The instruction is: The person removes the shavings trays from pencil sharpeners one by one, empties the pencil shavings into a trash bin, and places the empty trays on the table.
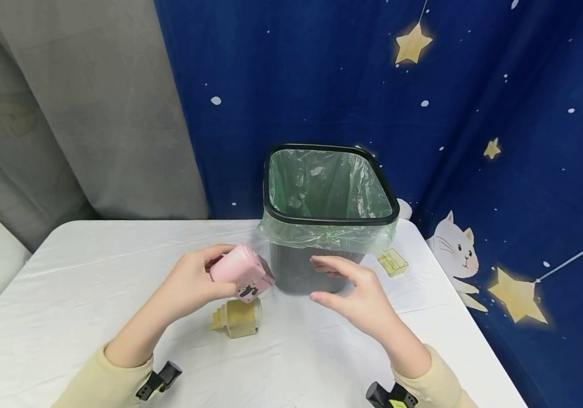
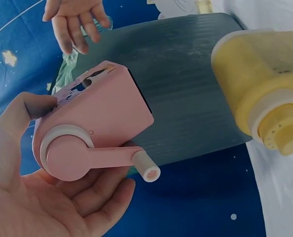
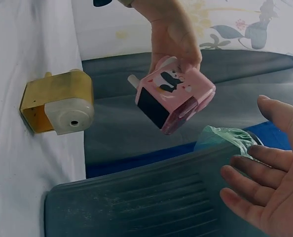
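My left hand (image 1: 191, 283) grips a pink hand-crank pencil sharpener (image 1: 240, 273) with a panda picture, held above the table in front of the bin. Its crank and white knob (image 2: 146, 167) show in the left wrist view. Below it, a yellow pencil sharpener (image 1: 241, 318) stands on the table; the right wrist view shows an open hollow (image 3: 35, 118) in its body. My right hand (image 1: 360, 294), fingers spread and holding nothing, hovers before the grey bin (image 1: 296, 272), apart from the pink sharpener.
A green plastic bag (image 1: 322, 235) lines the bin, folded over under its black rim (image 1: 332, 220). Right of the bin lies a small see-through yellow box (image 1: 392, 262). The white-covered table (image 1: 118, 266) meets grey and blue curtains behind.
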`<action>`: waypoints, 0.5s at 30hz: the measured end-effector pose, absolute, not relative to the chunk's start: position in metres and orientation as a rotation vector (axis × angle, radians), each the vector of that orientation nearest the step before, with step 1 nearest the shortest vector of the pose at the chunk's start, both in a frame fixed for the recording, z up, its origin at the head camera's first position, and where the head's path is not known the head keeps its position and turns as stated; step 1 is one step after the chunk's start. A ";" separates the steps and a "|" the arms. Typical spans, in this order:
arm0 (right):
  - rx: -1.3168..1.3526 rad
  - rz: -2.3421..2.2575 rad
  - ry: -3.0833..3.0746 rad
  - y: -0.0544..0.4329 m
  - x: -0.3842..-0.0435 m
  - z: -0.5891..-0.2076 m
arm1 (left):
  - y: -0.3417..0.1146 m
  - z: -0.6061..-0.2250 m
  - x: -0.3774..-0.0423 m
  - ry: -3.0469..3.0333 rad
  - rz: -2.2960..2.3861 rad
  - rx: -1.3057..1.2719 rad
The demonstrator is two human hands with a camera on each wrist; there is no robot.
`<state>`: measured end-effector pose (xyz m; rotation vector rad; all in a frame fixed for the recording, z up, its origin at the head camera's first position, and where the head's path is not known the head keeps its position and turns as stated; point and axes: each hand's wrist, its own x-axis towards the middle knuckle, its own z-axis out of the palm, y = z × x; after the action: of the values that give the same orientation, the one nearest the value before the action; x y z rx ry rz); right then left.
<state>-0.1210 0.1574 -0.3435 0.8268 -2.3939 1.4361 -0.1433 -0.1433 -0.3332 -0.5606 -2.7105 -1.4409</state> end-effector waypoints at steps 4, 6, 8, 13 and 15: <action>0.873 1.419 -2.388 0.155 -0.120 -0.346 | -0.142 -0.332 -0.139 -2.703 -1.459 -0.587; 0.898 1.407 -2.388 0.153 -0.120 -0.348 | -0.142 -0.332 -0.138 -2.703 -1.460 -0.603; 0.921 1.399 -2.391 0.151 -0.120 -0.350 | -0.141 -0.332 -0.136 -2.702 -1.451 -0.625; 0.947 1.394 -2.424 0.147 -0.121 -0.356 | -0.139 -0.334 -0.133 -2.690 -1.442 -0.680; 0.957 1.386 -2.436 0.145 -0.121 -0.358 | -0.138 -0.335 -0.132 -2.690 -1.432 -0.699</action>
<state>-0.1209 0.1450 -0.3584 0.9566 -2.4359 1.3861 -0.1321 -0.1380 -0.3346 -0.6989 -2.6904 -1.4319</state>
